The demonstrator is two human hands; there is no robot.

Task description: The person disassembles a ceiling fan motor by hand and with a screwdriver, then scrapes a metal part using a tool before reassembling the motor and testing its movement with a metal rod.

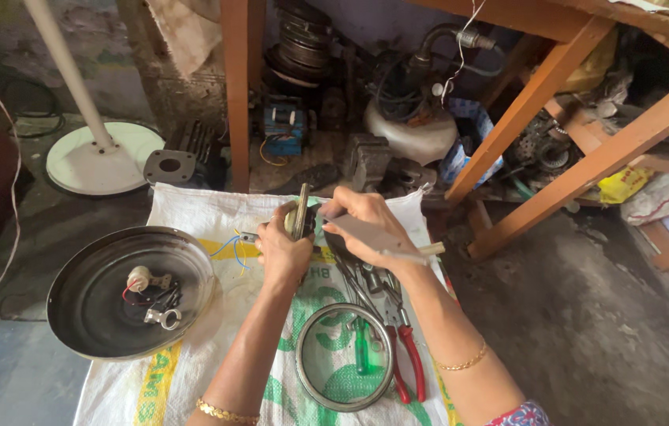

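Head view: a round dark metal pan [82, 308] on the white woven sack [192, 213] holds a small capacitor with red wires [139, 278] and a metal clamp [162, 317]. The left hand [283, 248] is closed around a flat round motor part with blue wires [300, 213], held on edge above the sack. The right hand [366, 221] grips a wooden-handled blade [382, 241] touching that part.

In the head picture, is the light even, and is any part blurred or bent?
Head view: soft, even daylight with faint shadows; a dull sheen on the dark round pan; left hand, right hand and red pliers look sharp; the orange table legs splay outward near the edges, a wide-lens bend.
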